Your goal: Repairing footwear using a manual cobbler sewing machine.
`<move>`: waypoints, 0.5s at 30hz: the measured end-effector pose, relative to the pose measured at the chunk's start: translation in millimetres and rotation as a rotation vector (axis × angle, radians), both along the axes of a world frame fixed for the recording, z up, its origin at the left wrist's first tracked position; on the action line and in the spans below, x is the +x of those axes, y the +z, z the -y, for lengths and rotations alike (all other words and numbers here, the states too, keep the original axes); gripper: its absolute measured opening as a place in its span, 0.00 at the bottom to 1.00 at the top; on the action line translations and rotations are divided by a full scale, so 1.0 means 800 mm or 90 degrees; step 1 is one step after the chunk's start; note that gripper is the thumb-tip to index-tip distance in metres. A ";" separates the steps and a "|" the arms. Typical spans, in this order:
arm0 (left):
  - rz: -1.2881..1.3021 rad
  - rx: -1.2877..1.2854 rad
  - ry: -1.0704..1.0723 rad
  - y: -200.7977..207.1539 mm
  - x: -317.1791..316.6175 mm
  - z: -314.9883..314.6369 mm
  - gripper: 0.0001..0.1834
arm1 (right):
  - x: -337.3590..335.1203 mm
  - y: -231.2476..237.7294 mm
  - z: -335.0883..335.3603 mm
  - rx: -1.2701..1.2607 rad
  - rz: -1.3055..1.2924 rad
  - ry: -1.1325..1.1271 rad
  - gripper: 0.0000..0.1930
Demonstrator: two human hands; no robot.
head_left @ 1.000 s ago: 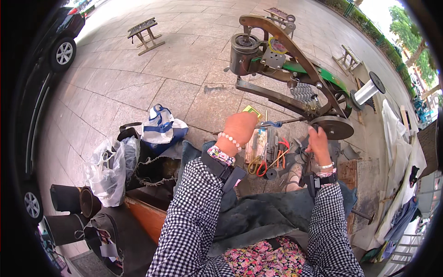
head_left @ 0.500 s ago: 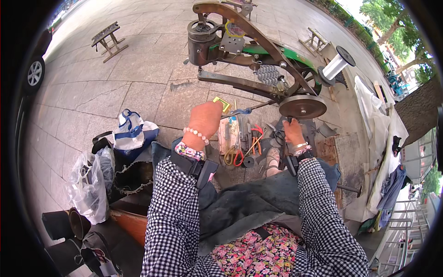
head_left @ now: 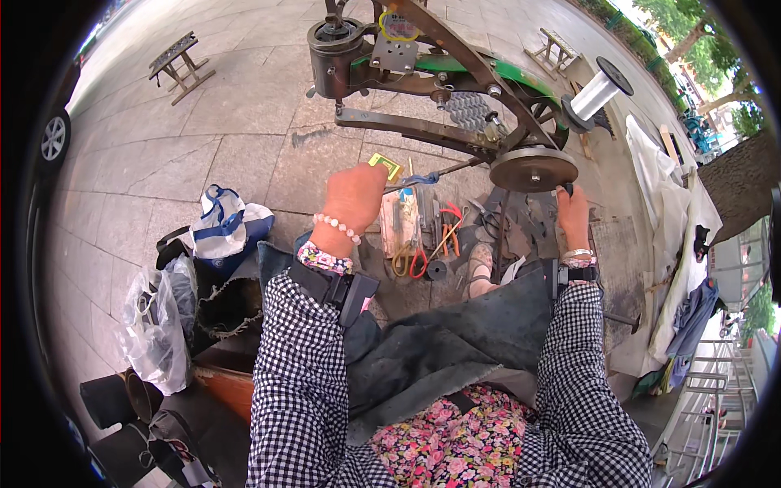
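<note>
A cobbler's hand-cranked sewing machine [head_left: 455, 81] of brown metal stands in front of me. From its lower frame a thin metal rod [head_left: 460, 167], wrapped in blue cloth [head_left: 423, 179], runs left to my left hand [head_left: 356, 195]. That hand is closed at the rod's end; its fingertips are hidden. Just beyond its knuckles shows a yellow-green square piece [head_left: 386, 166]. My right hand [head_left: 573, 218] is closed on a small dark crank knob [head_left: 565, 189] at the right edge of the machine's round handwheel [head_left: 534, 169].
On the ground below lie scissors [head_left: 417, 262], orange-handled pliers [head_left: 450, 236] and dark scraps [head_left: 521, 232]. A dark apron [head_left: 455, 333] covers my lap. Bags [head_left: 228, 228] stand at left, a stool [head_left: 177, 65] farther off. A white thread spool [head_left: 594, 96] sits on the machine's right.
My right hand has moved rightward and slightly upward with the knob, from below the handwheel to its right side. My left hand stays at the rod. The machine appears higher in view.
</note>
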State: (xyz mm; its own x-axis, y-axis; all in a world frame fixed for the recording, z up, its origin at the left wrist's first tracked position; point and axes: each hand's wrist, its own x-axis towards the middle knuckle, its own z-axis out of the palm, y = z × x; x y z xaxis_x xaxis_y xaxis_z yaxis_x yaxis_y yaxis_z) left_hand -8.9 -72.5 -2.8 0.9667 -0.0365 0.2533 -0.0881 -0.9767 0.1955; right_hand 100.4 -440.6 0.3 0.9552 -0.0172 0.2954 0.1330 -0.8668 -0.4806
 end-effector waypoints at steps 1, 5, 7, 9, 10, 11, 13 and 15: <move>0.007 -0.003 0.000 0.001 0.000 0.001 0.05 | 0.003 -0.021 0.007 -0.007 -0.012 0.030 0.17; 0.010 -0.001 -0.010 0.008 0.004 0.008 0.05 | 0.012 -0.115 -0.045 -0.008 -0.162 0.020 0.20; 0.015 -0.007 -0.003 -0.002 0.002 0.005 0.05 | -0.016 -0.076 -0.106 0.086 -0.251 0.029 0.19; 0.014 -0.006 -0.004 -0.004 0.001 0.003 0.05 | -0.034 -0.026 -0.135 0.180 -0.336 0.032 0.19; 0.017 -0.004 -0.008 -0.002 0.003 0.005 0.05 | -0.035 -0.006 -0.140 0.244 -0.288 0.047 0.18; 0.017 -0.004 -0.010 0.003 0.004 0.008 0.05 | -0.036 0.015 -0.143 0.309 -0.238 0.061 0.17; -0.071 -0.045 -0.003 0.004 0.004 0.008 0.09 | -0.029 0.051 -0.116 0.331 -0.190 0.042 0.16; -0.072 -0.052 -0.005 0.009 0.000 0.005 0.08 | -0.027 0.069 -0.080 0.307 -0.114 0.058 0.15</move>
State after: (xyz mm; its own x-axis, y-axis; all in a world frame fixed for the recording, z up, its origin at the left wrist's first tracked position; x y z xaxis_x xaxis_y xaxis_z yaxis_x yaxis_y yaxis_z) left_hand -9.0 -76.6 4.5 0.9889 -0.0276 0.1457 -0.0685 -0.9566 0.2833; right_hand 79.2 -376.7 55.1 0.9940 -0.0256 0.1068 0.0771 -0.5299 -0.8446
